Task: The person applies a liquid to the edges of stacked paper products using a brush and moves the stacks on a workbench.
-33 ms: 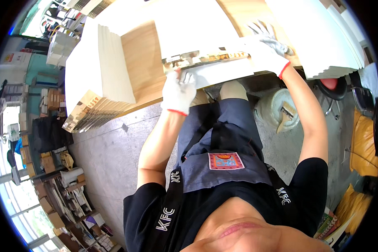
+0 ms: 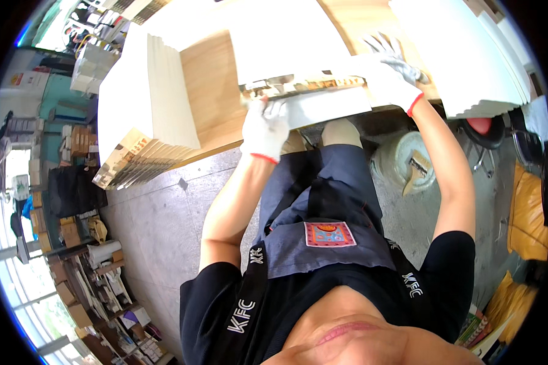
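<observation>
A large white rectangular sheet with a brown-and-cream printed strip (image 2: 307, 84) along its near edge is found at the middle of the pale wooden surface (image 2: 207, 85), close to its front side. Below the strip, a plain white flat panel (image 2: 332, 106) can be seen, reaching over the front edge.

The near left corner of the sheet is met by the left hand, in a white glove with a red cuff (image 2: 265, 129). Its fingers are bent, and the corner appears to be gripped between them. The right hand, in a similar white glove with grey finger parts (image 2: 391, 73), is laid at the right end of the strip; its fingers are spread and nothing is seen to be grasped by them.

As a judgement, the handling of this piece is not finished, because the corner is not yet released. On the left, a tall stack of white sheets with printed near ends (image 2: 164, 91) is placed; possibly these are pieces already done, but this cannot be confirmed. On the right, a thick stack of white sheets (image 2: 463, 67) is placed; whether work is left on it cannot be told.

Beneath the surface, a whitish round bucket (image 2: 383, 161) stands on the grey floor (image 2: 158, 222), with a wide flat brush (image 2: 418, 169) across its top.
</observation>
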The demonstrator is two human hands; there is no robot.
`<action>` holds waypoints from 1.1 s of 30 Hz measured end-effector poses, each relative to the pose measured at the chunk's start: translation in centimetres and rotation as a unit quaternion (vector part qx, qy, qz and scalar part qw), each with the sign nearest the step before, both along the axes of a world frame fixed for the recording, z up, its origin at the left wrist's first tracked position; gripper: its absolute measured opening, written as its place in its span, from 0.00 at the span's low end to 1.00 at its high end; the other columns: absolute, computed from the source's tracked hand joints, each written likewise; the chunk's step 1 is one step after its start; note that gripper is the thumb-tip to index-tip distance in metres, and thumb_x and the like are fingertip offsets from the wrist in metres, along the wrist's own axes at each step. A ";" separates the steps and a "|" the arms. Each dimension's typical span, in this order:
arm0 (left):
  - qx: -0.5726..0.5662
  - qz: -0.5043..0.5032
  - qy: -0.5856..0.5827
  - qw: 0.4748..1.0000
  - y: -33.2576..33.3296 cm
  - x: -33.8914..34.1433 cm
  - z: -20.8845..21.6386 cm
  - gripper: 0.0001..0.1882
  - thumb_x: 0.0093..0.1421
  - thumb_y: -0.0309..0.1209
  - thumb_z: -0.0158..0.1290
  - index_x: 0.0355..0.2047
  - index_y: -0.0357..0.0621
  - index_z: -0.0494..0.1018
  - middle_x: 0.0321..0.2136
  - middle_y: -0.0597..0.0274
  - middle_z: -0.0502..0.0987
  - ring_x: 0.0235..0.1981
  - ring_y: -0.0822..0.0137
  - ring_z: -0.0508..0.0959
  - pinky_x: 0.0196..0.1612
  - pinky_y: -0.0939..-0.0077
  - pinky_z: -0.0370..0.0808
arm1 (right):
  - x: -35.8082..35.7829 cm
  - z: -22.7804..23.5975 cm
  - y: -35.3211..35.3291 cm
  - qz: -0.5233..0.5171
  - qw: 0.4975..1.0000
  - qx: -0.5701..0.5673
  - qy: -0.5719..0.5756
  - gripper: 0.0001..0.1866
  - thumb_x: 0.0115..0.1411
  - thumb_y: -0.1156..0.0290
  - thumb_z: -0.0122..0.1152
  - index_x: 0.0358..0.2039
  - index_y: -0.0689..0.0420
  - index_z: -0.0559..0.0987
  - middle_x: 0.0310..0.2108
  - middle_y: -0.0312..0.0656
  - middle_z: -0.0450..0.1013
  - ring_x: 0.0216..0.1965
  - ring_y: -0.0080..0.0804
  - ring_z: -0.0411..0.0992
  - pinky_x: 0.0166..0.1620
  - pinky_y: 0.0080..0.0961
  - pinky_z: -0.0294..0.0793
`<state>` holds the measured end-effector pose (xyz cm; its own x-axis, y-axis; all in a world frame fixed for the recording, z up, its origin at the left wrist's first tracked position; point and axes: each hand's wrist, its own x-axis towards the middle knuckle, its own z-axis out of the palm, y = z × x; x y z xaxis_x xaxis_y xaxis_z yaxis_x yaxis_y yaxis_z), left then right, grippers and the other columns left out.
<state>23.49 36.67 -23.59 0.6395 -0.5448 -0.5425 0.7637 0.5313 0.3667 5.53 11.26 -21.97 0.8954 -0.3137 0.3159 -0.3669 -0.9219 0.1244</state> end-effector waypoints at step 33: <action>0.386 0.231 -0.581 0.678 29.2 17.0 15.9 0.17 0.60 0.41 0.57 0.39 0.38 0.78 0.30 0.63 0.79 0.30 0.74 0.74 0.35 0.79 0.70 | 31.4 8.6 20.6 0.373 0.519 0.667 -0.384 0.27 0.64 0.64 0.53 0.62 0.56 0.63 0.46 0.42 0.74 0.42 0.38 0.76 0.43 0.28 0.75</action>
